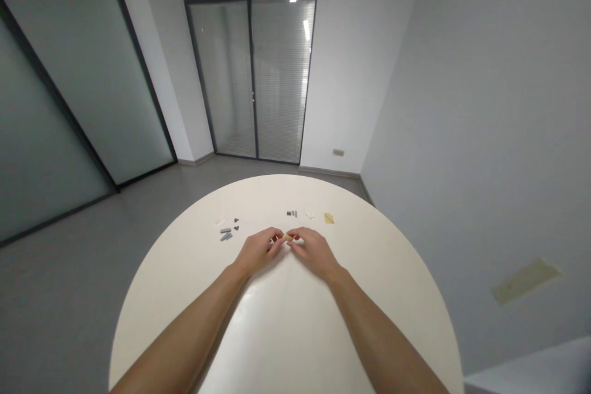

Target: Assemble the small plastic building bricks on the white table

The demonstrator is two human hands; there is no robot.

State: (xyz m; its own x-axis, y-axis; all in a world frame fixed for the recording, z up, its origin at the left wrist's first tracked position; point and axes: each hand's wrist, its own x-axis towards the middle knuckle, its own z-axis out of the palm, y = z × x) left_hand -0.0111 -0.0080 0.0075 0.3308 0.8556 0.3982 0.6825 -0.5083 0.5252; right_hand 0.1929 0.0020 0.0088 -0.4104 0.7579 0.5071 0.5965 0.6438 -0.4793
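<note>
Near the middle of the round white table [277,332], my left hand [261,249] and my right hand [313,249] meet over a small tan piece [288,237]. Fingertips of both hands pinch it from either side, hiding much of its shape; its exact kind is too small to make out. Just beyond the hands lie small dark and grey pieces [292,213], with white pieces [309,215] beside them. A yellow flat piece [329,218] rests beyond my right hand.
Left of my hands are grey strips [226,234], small black pieces [236,228] and pale pieces [220,221] on the table. Past the far table edge stand a glass door [252,80] with blinds and white walls. Frosted panels [87,55] are at the left.
</note>
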